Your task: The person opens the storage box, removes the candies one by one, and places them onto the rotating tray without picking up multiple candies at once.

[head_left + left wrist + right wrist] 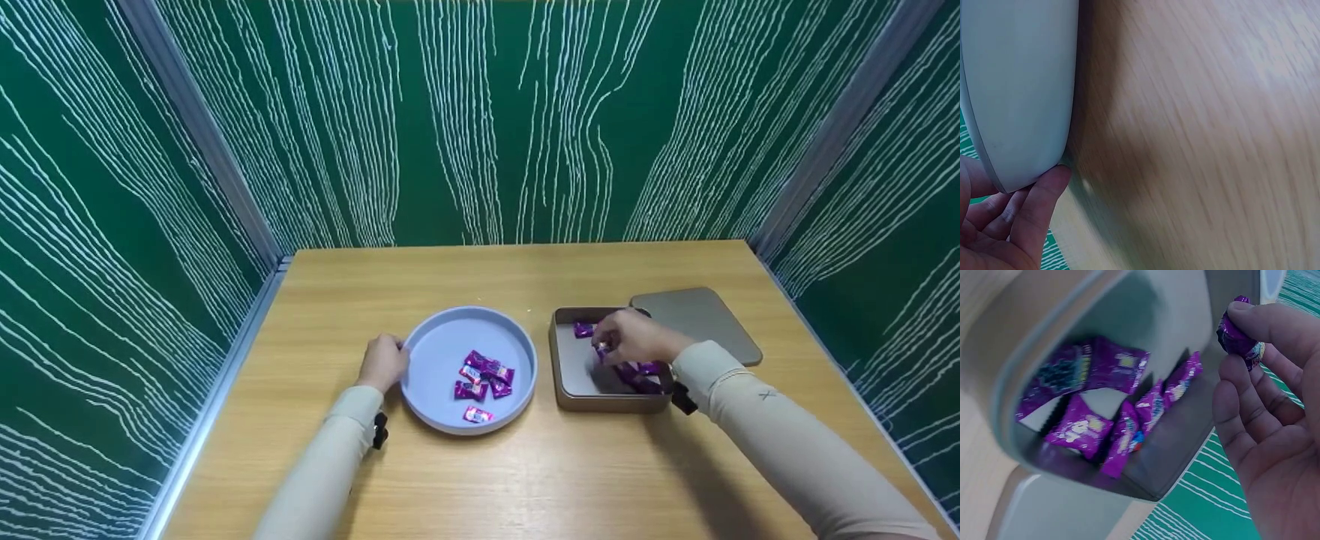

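Note:
My left hand (385, 363) grips the left rim of a round pale-blue plate (435, 352) with a raised edge. In the left wrist view, fingertips (1053, 180) press against the plate's outer side (1022, 90). Several purple-wrapped candies (491, 369) lie on the plate, right of its middle. Over a rectangular metal tin (611, 403), my right hand (634, 337) pinches one purple candy (1238, 334) between thumb and fingers. Several more wrapped candies (1078, 424) lie inside the tin, partly hidden by that hand in the head view.
A flat metal lid (701, 322) lies on the wooden table (525, 480), behind and right of the tin. Green walls (510, 120) with white streaks enclose the table at the back and both sides.

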The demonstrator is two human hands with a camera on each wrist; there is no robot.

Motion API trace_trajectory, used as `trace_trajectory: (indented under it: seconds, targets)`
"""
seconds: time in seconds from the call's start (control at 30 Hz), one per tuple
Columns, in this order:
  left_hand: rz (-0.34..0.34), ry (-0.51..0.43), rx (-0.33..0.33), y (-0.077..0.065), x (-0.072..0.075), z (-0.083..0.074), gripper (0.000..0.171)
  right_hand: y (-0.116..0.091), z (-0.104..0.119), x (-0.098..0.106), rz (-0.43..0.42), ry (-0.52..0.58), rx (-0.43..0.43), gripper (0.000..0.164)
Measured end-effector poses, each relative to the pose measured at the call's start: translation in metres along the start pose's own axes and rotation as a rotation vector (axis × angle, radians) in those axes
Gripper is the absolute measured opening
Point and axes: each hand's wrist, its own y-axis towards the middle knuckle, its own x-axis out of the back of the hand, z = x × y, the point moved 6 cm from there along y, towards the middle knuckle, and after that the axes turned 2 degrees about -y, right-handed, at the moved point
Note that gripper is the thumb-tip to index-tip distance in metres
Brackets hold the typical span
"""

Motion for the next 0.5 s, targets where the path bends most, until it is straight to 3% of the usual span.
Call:
trace_trajectory:
  seconds: [0.23,0.5]
  targets:
    - [-0.002,0.008,-0.003,-0.001,0.000,-0.001,0.027,0.004,0.013,0.008,-0.021,0.040,-0.052,0.030]
    - [-0.010,0.045,-0.006,-0.003,0.002,-0.001,0.026,0.017,0.033,0.009,-0.054,0.038,-0.005,0.032]
